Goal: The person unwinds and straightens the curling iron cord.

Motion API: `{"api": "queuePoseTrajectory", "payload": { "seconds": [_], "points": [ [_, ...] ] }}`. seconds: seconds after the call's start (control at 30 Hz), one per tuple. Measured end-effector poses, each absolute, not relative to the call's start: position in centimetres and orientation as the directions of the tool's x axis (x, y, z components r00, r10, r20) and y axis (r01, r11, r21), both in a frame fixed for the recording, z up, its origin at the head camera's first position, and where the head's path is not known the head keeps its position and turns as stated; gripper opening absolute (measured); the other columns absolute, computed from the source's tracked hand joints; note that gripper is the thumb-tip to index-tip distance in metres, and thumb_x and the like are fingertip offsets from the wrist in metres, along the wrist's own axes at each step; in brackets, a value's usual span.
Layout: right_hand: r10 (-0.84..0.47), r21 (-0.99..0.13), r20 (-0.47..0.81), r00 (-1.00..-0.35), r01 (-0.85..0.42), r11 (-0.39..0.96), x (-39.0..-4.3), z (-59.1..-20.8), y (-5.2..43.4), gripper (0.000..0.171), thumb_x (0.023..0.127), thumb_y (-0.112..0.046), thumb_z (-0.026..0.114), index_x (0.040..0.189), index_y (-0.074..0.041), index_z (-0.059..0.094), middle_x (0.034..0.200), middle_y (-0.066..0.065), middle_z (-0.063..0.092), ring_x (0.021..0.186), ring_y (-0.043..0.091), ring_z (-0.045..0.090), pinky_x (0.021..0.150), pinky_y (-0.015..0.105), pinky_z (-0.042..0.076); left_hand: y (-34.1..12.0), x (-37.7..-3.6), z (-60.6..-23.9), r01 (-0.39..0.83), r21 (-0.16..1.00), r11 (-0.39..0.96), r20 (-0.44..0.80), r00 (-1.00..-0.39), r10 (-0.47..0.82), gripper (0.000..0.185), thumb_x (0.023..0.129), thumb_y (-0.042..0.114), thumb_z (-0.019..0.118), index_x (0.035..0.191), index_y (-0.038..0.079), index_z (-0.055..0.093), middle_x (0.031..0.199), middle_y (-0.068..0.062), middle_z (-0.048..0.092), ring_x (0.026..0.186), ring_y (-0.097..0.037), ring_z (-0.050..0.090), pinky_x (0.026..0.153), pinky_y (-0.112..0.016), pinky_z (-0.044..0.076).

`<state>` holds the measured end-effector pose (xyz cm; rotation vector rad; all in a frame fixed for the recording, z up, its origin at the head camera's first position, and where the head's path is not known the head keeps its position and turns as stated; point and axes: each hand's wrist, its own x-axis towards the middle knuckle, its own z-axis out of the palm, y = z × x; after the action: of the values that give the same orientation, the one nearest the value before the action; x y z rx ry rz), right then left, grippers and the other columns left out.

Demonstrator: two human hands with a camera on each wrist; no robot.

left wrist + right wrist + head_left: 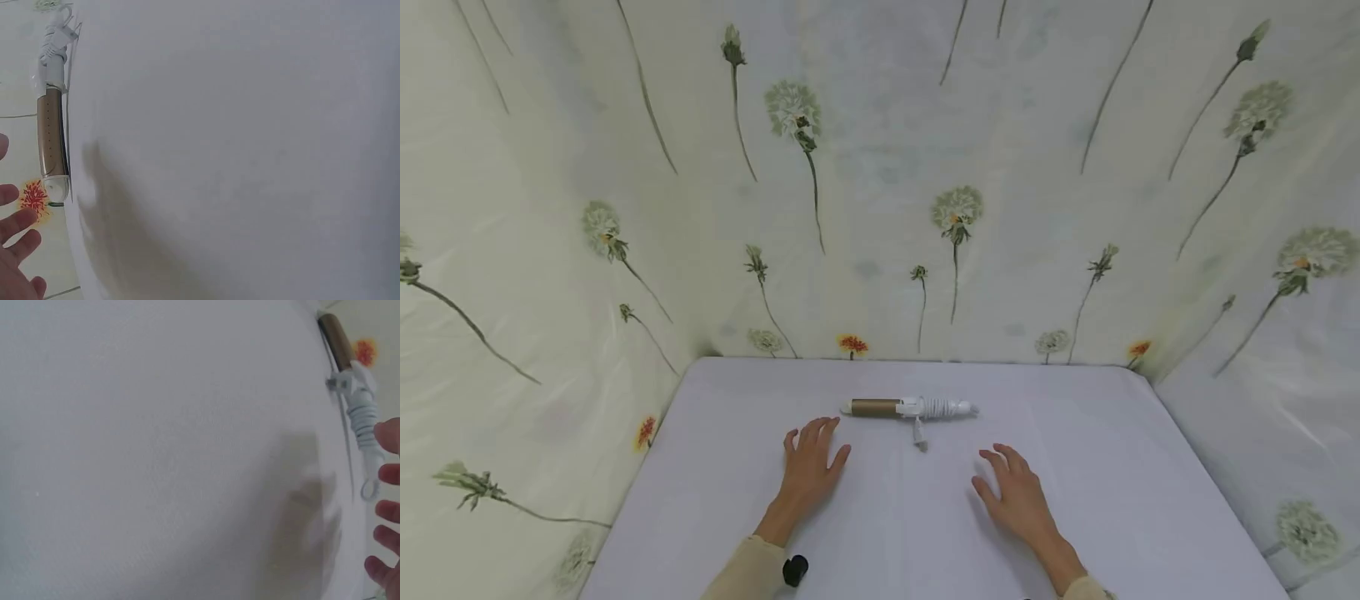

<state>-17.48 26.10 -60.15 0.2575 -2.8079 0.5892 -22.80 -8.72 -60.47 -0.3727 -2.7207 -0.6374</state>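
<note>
A hair iron (876,407) lies crosswise toward the back of the white table. Its gold-brown barrel, with a row of small dots, shows in the left wrist view (51,134); the white cord is wound in coils around its handle (362,422). The plug end (921,435) hangs off toward the near side. My left hand (811,468) is just in front of the barrel end, fingers spread and slightly bent, holding nothing. To the right and nearer than the handle, my right hand (1018,498) has its fingers apart and loosely bent, also with nothing in it.
A white cloth covers the table (902,533). Curtain-like sheeting with dandelion prints (865,167) stands behind the table and along both sides. A small black round object (795,570) sits by the left sleeve (748,571).
</note>
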Motion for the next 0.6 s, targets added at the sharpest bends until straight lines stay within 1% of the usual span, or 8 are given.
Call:
{"api": "queuePoseTrajectory", "payload": {
  "seconds": [0.13,0.23,0.3,0.37,0.43,0.6],
  "points": [
    [-0.115,-0.392,0.293,-0.949,-0.229,0.891,-17.0,-60.3,25.9,0.035,0.090,-0.027,0.064,0.120,-0.011,0.058,0.125,0.014,0.054,0.116,0.038,0.050,0.086,0.058,0.040,-7.5,-24.7,-60.1,0.371,0.386,0.845,0.385,-0.897,0.218,0.043,0.095,0.035,0.055,0.130,0.011,0.052,0.127,-0.009,0.056,0.122,-0.027,0.049,0.097,-0.052,0.035],
    [-0.115,-0.402,0.313,-0.943,-0.242,0.883,-16.7,-60.3,25.7,0.027,0.089,-0.022,0.064,0.114,-0.012,0.060,0.120,0.011,0.056,0.113,0.036,0.053,0.084,0.055,0.042,-6.7,-26.2,-59.9,0.423,0.372,0.826,0.392,-0.878,0.274,0.043,0.096,0.033,0.054,0.131,0.008,0.050,0.129,-0.011,0.054,0.123,-0.030,0.048,0.092,-0.051,0.042],
    [-0.121,-0.410,0.318,-0.940,-0.252,0.877,-16.6,-60.3,25.7,0.024,0.089,-0.018,0.065,0.111,-0.012,0.061,0.118,0.009,0.057,0.112,0.034,0.053,0.083,0.054,0.043,-6.3,-27.3,-59.7,0.453,0.366,0.813,0.387,-0.868,0.310,0.045,0.096,0.032,0.054,0.133,0.008,0.048,0.132,-0.011,0.051,0.125,-0.030,0.045,0.091,-0.052,0.043],
    [-0.130,-0.424,0.309,-0.942,-0.259,0.868,-16.5,-60.3,25.6,0.023,0.088,-0.015,0.065,0.111,-0.013,0.062,0.118,0.008,0.057,0.113,0.033,0.052,0.084,0.054,0.043,-5.9,-28.4,-59.6,0.468,0.358,0.808,0.375,-0.864,0.335,0.049,0.096,0.034,0.054,0.137,0.010,0.045,0.136,-0.011,0.047,0.128,-0.030,0.042,0.092,-0.052,0.042],
    [-0.136,-0.445,0.284,-0.949,-0.256,0.858,-16.4,-60.3,25.4,0.023,0.089,-0.014,0.064,0.111,-0.013,0.061,0.119,0.007,0.056,0.114,0.033,0.051,0.086,0.053,0.044,-5.7,-29.3,-59.5,0.475,0.355,0.805,0.355,-0.865,0.354,0.051,0.095,0.035,0.055,0.140,0.013,0.041,0.140,-0.009,0.044,0.132,-0.029,0.039,0.095,-0.053,0.041],
    [-0.132,-0.488,0.197,-0.971,-0.214,0.846,-15.6,-60.4,25.0,0.021,0.090,-0.014,0.063,0.111,-0.014,0.062,0.119,0.007,0.056,0.115,0.033,0.051,0.087,0.050,0.045,-5.2,-30.6,-59.8,0.460,0.337,0.822,0.242,-0.886,0.396,0.058,0.096,0.040,0.051,0.147,0.020,0.033,0.150,-0.006,0.036,0.142,-0.029,0.025,0.106,-0.059,0.027]
  ]
}}
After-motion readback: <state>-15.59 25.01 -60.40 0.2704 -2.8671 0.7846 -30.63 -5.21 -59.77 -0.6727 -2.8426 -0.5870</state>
